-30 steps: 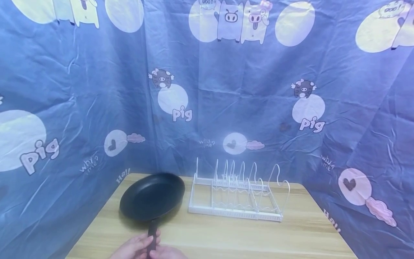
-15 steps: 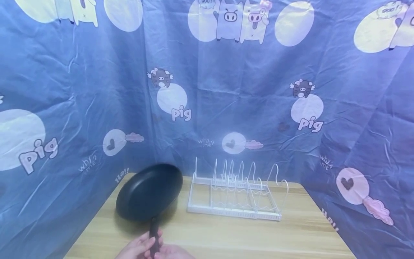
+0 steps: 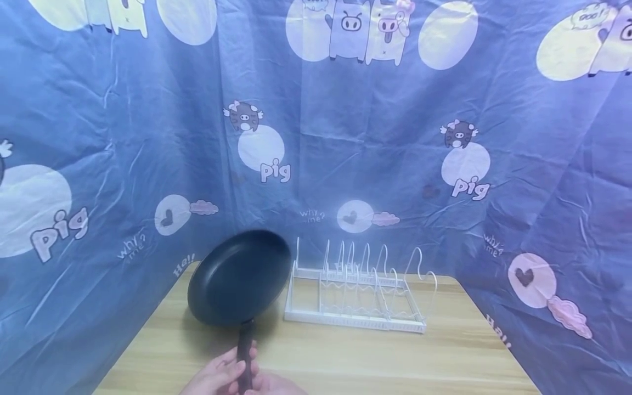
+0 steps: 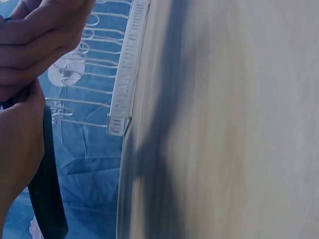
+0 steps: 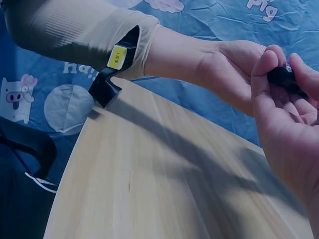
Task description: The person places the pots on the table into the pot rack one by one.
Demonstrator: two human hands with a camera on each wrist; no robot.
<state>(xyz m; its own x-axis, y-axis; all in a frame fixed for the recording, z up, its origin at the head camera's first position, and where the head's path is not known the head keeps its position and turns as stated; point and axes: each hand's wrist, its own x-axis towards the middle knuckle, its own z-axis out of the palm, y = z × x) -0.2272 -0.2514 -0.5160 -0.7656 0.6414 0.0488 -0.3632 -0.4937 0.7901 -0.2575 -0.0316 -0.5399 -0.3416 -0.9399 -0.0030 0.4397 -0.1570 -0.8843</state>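
A black frying pan [image 3: 237,280] is held tilted above the left part of the table, its inside facing me. My left hand [image 3: 219,373] grips the pan's handle [image 3: 245,351], with fingertips showing on its far side. Lower on the same handle, my right hand [image 3: 276,384] holds the end; in the right wrist view its thumb and fingers [image 5: 291,124] close round the black tip. Part of the pan [image 4: 47,189] shows beyond the hands in the left wrist view. Right of the pan stands a white wire rack [image 3: 353,318], apart from both hands.
The rack has upright wire loops and stands toward the back of the wooden table [image 3: 395,362]. Blue cloth [image 3: 336,137] with pig prints hangs round the back and sides. A black chair-like shape [image 5: 27,149] shows at the right wrist view's left edge.
The frying pan has risen and tilted more upright, then shifted a little to the right. Both hands have moved right with its handle, keeping their grip.
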